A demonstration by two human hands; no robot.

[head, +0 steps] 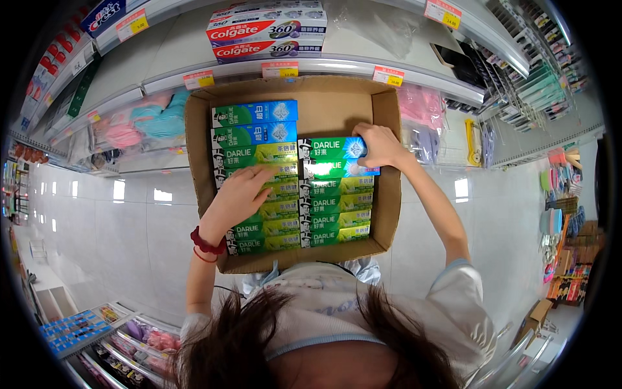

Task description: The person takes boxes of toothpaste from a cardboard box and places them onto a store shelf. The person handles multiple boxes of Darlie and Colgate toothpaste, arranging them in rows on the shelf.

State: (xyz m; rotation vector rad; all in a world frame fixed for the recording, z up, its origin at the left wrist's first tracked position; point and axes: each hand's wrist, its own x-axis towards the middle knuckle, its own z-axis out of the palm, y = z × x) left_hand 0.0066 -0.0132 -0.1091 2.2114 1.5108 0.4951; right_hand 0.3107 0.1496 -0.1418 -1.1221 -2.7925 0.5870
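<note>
An open cardboard box (335, 92) stands before me, with two columns of Darlie toothpaste cartons inside. My right hand (381, 146) has its thumb and fingers around the right ends of the top two cartons of the right column, a green and blue Darlie toothpaste carton (330, 148) and the one below it. My left hand (240, 197), slightly blurred, lies palm down over the left column with fingers spread, across green and yellow toothpaste cartons (274, 211). Blue and green toothpaste cartons (262, 113) lie at the top of that column.
Beyond the box runs a shelf (170, 53) with price tags, stacked Colgate toothpaste cartons (267, 29) and, at the right, a dark phone-like device (449, 56). Packed pink and blue goods (158, 116) are below. Display racks (544, 82) stand at the right.
</note>
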